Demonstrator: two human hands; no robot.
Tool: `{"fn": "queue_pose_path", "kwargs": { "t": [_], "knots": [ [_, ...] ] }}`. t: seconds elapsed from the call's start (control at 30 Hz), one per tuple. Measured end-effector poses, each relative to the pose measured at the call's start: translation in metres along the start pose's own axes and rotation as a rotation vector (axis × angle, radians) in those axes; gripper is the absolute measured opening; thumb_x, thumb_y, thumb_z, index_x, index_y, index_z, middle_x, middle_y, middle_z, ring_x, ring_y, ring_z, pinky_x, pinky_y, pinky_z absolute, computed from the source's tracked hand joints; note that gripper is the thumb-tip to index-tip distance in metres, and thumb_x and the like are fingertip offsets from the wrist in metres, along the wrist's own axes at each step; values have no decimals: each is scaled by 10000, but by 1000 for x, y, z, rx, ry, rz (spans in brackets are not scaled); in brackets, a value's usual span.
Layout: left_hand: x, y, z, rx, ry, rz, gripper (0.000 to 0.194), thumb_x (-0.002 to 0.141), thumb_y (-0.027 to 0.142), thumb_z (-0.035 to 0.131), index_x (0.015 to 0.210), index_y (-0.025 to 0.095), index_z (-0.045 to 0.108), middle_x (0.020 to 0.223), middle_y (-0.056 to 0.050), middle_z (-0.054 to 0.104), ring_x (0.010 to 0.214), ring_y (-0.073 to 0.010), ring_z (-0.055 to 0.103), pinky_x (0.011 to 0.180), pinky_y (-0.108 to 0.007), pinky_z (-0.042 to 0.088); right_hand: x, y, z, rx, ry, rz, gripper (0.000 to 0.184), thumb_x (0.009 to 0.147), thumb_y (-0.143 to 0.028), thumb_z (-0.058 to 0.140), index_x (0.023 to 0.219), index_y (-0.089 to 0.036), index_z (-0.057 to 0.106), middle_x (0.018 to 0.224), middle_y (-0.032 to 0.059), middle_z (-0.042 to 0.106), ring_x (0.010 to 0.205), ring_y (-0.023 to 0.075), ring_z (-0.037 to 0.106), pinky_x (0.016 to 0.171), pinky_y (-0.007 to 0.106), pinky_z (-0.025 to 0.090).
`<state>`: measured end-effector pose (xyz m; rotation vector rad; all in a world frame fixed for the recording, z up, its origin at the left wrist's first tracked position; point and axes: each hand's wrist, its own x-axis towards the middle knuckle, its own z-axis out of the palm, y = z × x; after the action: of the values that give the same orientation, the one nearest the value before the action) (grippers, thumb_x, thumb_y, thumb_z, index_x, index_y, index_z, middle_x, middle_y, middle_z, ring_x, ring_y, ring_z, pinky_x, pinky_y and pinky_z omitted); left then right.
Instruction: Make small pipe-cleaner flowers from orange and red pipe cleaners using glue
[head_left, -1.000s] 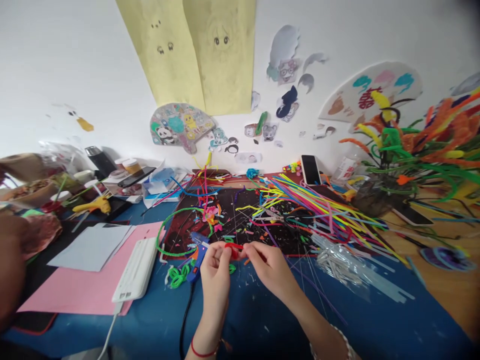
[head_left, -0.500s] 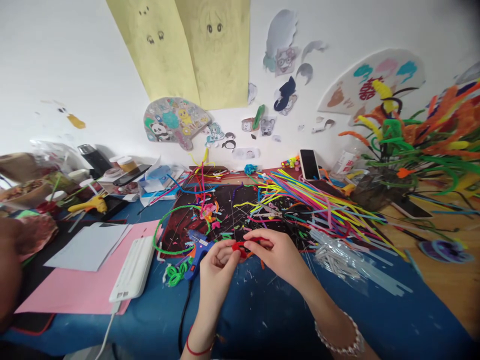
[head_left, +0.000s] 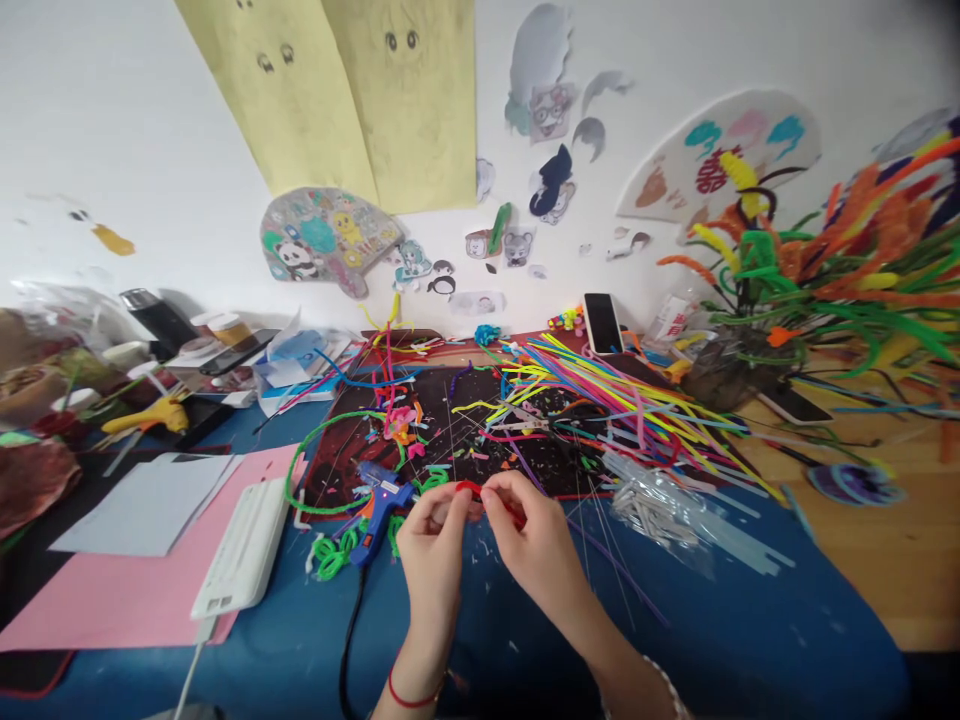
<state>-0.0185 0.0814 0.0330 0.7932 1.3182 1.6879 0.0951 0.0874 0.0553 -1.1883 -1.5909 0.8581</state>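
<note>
Between my fingertips is a red pipe cleaner (head_left: 469, 487), mostly covered by the fingers. My left hand (head_left: 433, 545) pinches one part of it between thumb and fingers. Close beside, my right hand (head_left: 531, 535) grips another part, and the thumbs nearly meet. A blue glue gun (head_left: 382, 512) lies just left of my left hand, with coiled green pipe cleaners (head_left: 335, 556) next to it. Beyond my hands, scissors (head_left: 529, 420) rest among scraps on a dark mat (head_left: 334, 465).
Many coloured pipe cleaners (head_left: 637, 410) are heaped at right behind a plastic bag of glue sticks (head_left: 660, 515). At left lie a white power strip (head_left: 244, 550), pink paper (head_left: 142, 600) and a yellow glue gun (head_left: 154, 418). A phone (head_left: 602, 323) leans against the wall.
My hands have drawn closer together, and less of the red pipe cleaner shows between them. The view has shifted slightly to the right. A purple pipe cleaner now shows beside my right hand.
</note>
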Motion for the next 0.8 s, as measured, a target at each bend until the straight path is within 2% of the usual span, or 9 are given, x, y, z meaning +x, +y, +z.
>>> {"fn": "queue_pose_path", "kwargs": {
  "t": [0.1,0.23,0.37,0.47,0.6,0.7,0.8],
  "knots": [
    [-4,-1,3,47,8,33,150,714,275,760,803,165,710,726,-23,744,653,-162,693,624,-240,557,-4,5,3,67,10,45,168,931,-343,470,883,-217,570,736,21,653,640,160,633,574,233,482],
    [-9,-3,5,27,0,39,127,724,268,750,800,173,711,724,-17,741,670,-160,696,651,-240,563,-10,8,8,157,41,95,192,909,-381,520,883,-211,605,697,18,631,622,162,607,554,243,472],
    [-17,-6,11,-63,86,57,123,717,253,767,800,183,711,725,2,732,664,-122,670,632,-186,536,-21,2,21,295,198,158,186,887,-391,553,858,-211,590,632,6,598,575,158,580,524,247,474],
    [-25,-8,16,-169,103,17,138,703,253,785,799,190,709,733,10,730,663,-111,663,631,-175,530,-27,-2,30,411,289,220,196,863,-408,583,844,-221,529,654,4,605,577,155,590,544,250,500],
    [-33,-14,17,-249,58,-4,115,723,253,779,801,202,712,761,9,732,715,-115,672,678,-182,533,-27,-2,30,521,275,285,229,854,-427,592,911,-218,515,630,-19,570,578,154,582,570,256,508],
    [-32,-16,11,-207,-3,24,97,757,255,753,836,207,727,831,-9,740,784,-128,673,738,-199,530,-26,0,24,514,264,298,229,855,-428,590,900,-208,541,586,-37,510,539,141,528,519,239,463],
    [-24,-11,2,-122,-90,47,96,770,273,738,816,189,735,818,-25,735,766,-143,669,728,-217,531,-25,0,17,477,251,281,222,842,-415,612,866,-196,581,601,-27,526,521,124,484,489,228,419]
  ]
}}
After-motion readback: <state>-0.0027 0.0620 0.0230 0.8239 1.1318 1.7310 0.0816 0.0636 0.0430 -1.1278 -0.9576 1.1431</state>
